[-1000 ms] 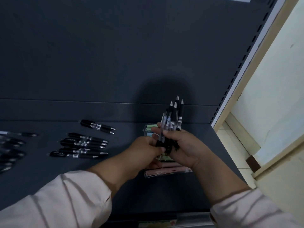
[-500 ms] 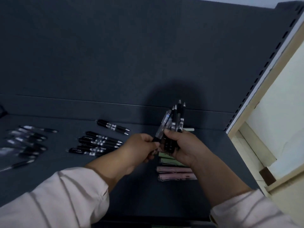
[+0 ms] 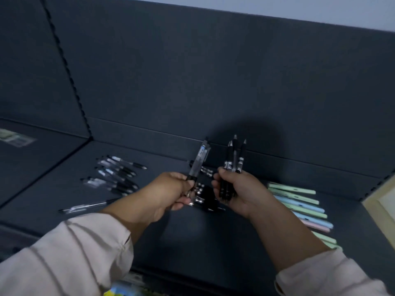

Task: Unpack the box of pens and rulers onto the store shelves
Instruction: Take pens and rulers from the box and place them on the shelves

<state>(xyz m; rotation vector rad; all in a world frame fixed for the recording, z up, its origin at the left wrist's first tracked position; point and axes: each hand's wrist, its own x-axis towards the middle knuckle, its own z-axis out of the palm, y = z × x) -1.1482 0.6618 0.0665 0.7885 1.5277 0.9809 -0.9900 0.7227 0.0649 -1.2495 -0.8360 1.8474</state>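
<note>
Dk grey shelf (image 3: 192,242), pale wall (image 3: 320,5) above

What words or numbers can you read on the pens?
No text here can be read.
Blue label on the clear pen in the left hand: too blurred.
White bands on the black pens in the right hand: too small.

Head-worn view, downward onto shelf (image 3: 198,242)

single pen (image 3: 197,161): clear, black grip; pen bundle (image 3: 234,159): black; laid pens (image 3: 299,202): green, blue, pink; shelf (image 3: 192,242): grey
</note>
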